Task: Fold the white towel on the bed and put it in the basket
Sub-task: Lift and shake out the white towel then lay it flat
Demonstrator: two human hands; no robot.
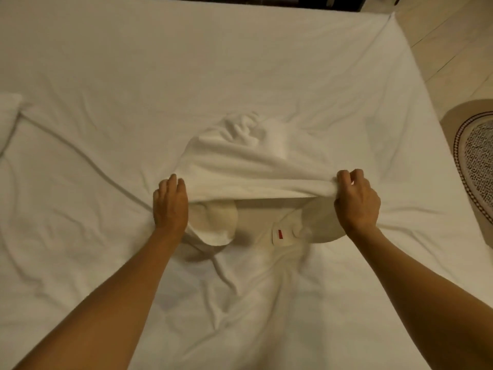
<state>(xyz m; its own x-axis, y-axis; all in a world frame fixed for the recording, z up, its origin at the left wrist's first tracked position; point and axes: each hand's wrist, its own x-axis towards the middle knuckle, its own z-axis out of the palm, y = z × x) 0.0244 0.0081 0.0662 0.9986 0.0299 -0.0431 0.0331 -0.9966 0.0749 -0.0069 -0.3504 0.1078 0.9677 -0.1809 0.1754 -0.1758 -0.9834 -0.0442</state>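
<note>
The white towel [248, 166] hangs stretched between my two hands a little above the middle of the bed [240, 62]. My left hand [170, 206] grips its left end and my right hand [356, 201] grips its right end, with the fingers curled over the edge. The far part of the towel lies bunched on the sheet. Its two near corners droop below my hands, and a small label with a red mark [280, 234] shows on the right one. The basket [477, 166] stands on the floor at the right side of the bed, partly cut off by the frame.
A wrinkled white sheet covers the bed. Another white fabric piece [9, 116] lies at the bed's far left edge. Light wood floor [453, 44] runs along the right side. A dark piece of furniture [266, 0] lines the bed's far end.
</note>
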